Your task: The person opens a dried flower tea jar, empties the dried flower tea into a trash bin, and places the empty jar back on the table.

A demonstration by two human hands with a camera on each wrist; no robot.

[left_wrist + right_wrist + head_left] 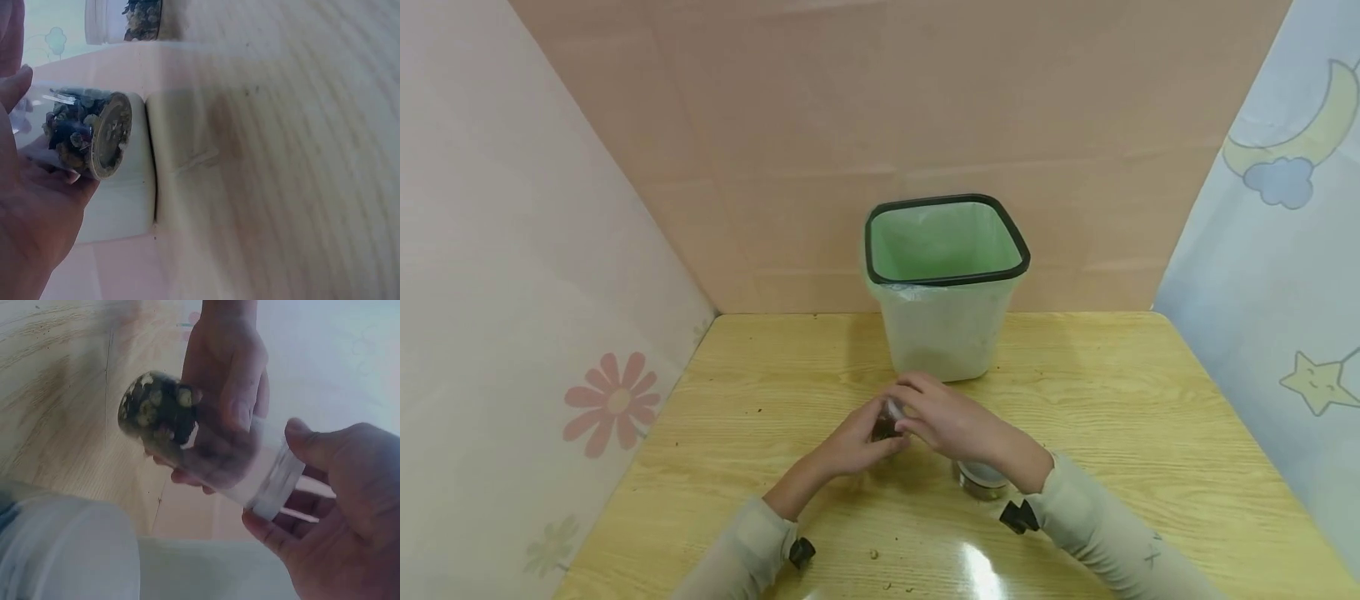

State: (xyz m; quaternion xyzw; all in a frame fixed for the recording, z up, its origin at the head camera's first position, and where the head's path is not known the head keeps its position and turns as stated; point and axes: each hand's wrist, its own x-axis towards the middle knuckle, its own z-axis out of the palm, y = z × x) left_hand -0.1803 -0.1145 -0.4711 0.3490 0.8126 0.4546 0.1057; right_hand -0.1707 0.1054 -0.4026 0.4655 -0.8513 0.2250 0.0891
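A clear cylindrical jar [164, 412] is gripped round its side by my left hand [850, 442]. Dark and pale dried pieces lie gathered at its bottom end, and the upper part is see-through. In the left wrist view the jar [81, 134] is held tilted, its round base in sight. My right hand [958, 421] pinches the translucent lid [275, 487] at the jar's top, thumb on one side and fingers on the other. A second jar [981, 482] with a whitish lid stands on the table below my right wrist.
A bin [947, 329] with a pale green liner and a black rim [947, 282] stands on the wooden table [1112, 417] beyond my hands. Small dark crumbs are scattered over the tabletop. Printed sheets rise at the left, back and right.
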